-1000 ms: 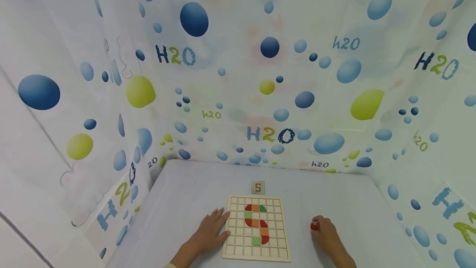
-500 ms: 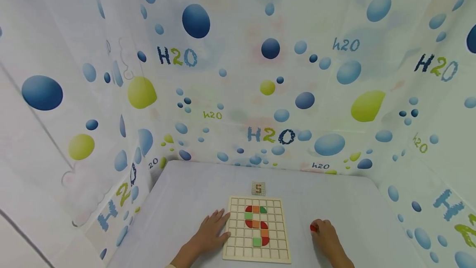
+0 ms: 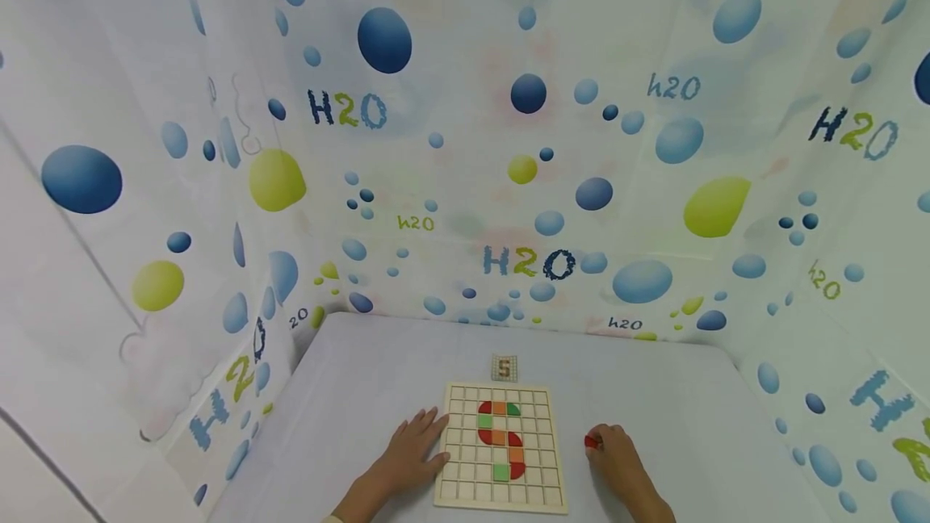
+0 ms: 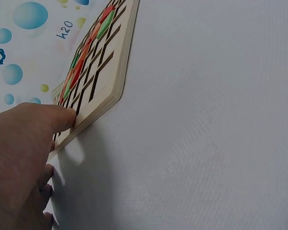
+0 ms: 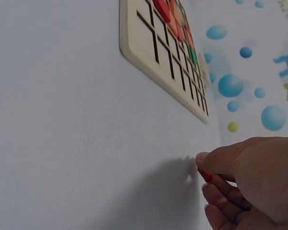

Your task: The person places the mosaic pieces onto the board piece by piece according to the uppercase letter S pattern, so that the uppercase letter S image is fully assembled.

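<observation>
A wooden grid board (image 3: 462, 489) lies flat on the table, with red, orange and green tiles set in it in an S shape. My left hand (image 3: 409, 452) rests at the board's left edge, fingers spread; in the left wrist view its thumb (image 4: 62, 118) lies on the rim. Right of the board, my right hand (image 3: 619, 458) pinches a small red tile (image 3: 592, 442) between thumb and fingers. Most of that tile is hidden by the fingers in the right wrist view, where only a red corner (image 5: 205, 175) shows.
Just beyond the board's far edge lies a small card (image 3: 504, 367) with a grid and an S pattern. The white-covered table (image 3: 378, 353) meets a curtain (image 3: 465, 216) printed with bubbles and H2O lettering at the back and sides.
My right hand, still pinching the red tile, has shifted left toward the board. The left hand keeps its place at the board's edge.
</observation>
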### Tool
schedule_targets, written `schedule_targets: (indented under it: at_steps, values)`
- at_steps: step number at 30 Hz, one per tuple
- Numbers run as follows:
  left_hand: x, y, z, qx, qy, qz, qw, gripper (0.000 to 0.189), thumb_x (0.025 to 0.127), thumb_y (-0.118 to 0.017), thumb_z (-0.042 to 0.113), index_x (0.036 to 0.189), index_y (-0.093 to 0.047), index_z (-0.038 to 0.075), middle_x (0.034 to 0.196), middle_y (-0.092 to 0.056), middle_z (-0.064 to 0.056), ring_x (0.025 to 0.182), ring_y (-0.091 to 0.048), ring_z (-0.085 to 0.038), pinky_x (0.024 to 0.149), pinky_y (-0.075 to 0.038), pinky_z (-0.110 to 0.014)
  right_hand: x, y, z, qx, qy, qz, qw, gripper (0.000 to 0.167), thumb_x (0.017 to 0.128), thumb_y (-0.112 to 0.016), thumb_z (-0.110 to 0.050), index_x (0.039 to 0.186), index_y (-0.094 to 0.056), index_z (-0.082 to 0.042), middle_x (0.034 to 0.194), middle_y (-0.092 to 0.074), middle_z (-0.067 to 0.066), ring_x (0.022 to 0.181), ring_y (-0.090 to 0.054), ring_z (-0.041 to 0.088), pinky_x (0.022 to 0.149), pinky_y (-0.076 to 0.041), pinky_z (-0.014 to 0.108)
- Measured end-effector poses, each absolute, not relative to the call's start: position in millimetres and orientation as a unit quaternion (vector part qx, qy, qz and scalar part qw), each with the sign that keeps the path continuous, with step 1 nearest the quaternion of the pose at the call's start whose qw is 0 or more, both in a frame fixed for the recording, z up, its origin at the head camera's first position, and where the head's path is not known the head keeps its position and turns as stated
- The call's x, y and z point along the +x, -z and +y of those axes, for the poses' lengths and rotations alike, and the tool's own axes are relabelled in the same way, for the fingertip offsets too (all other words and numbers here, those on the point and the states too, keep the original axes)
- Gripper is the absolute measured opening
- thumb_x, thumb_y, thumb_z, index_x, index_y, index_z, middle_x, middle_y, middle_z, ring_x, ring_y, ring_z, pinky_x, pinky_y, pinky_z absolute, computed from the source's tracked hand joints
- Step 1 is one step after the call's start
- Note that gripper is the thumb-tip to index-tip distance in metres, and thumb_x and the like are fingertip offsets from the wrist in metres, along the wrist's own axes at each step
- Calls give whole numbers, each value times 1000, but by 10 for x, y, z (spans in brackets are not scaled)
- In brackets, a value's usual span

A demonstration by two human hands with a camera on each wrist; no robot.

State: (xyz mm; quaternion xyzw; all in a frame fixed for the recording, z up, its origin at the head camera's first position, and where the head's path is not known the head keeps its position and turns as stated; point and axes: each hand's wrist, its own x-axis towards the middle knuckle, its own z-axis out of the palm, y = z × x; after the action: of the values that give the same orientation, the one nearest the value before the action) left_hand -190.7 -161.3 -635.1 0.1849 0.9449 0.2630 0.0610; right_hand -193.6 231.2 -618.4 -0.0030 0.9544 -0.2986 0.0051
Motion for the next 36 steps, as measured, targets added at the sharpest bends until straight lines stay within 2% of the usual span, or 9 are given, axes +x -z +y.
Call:
schedule_targets:
  at_steps: [14, 21, 24, 28, 32, 36]
  values:
    - [-1896, 6333, -1607, 187, -268, 943, 65, 68, 102, -65, 40, 158, -46, 7, 166, -40, -23, 154, -32, -50, 121, -24, -74, -1870, 6051, 1571, -104, 338, 935, 18, 17, 96, -77, -10, 110, -67, -5, 107, -62, 5, 99, -62, 21, 83, -58, 40]
    - [-1894, 6338, -1615, 182, -264, 944, 70, 68, 102, -65, 40, 159, -45, 8, 167, -39, -21, 155, -31, -48, 122, -23, -73, -1761, 6104, 1191, -194, 333, 922, 39, 20, 97, -76, -17, 114, -68, -10, 101, -59, -4, 86, -50, 9, 72, -49, 27]
    - [-1895, 6347, -1619, 186, -261, 945, 67, 68, 102, -65, 40, 159, -46, 8, 167, -39, -21, 155, -32, -48, 122, -24, -73, -1723, 6144, 1063, -227, 325, 917, 41, 22, 97, -78, -18, 115, -66, -15, 103, -60, -9, 89, -52, 6, 76, -51, 28]
    - [-1892, 6344, -1623, 189, -258, 945, 63, 68, 103, -64, 41, 159, -46, 8, 166, -41, -21, 154, -33, -48, 121, -26, -73, -1688, 6204, 961, -274, 293, 916, 21, 22, 94, -81, -19, 109, -64, -22, 106, -62, -14, 97, -59, 5, 83, -54, 35]
    - [-1892, 6335, -1631, 188, -263, 944, 63, 68, 102, -64, 42, 159, -46, 8, 166, -40, -21, 154, -32, -48, 121, -25, -73, -1661, 6238, 927, -292, 262, 920, -2, 19, 93, -83, -21, 102, -67, -25, 101, -60, -15, 94, -59, 5, 76, -48, 33]
    - [-1889, 6336, -1642, 191, -269, 942, 58, 68, 103, -63, 42, 159, -46, 8, 166, -40, -23, 154, -32, -50, 120, -25, -75, -1653, 6243, 921, -286, 248, 926, -2, 18, 92, -83, -22, 100, -67, -26, 98, -58, -17, 91, -54, 4, 72, -39, 30]
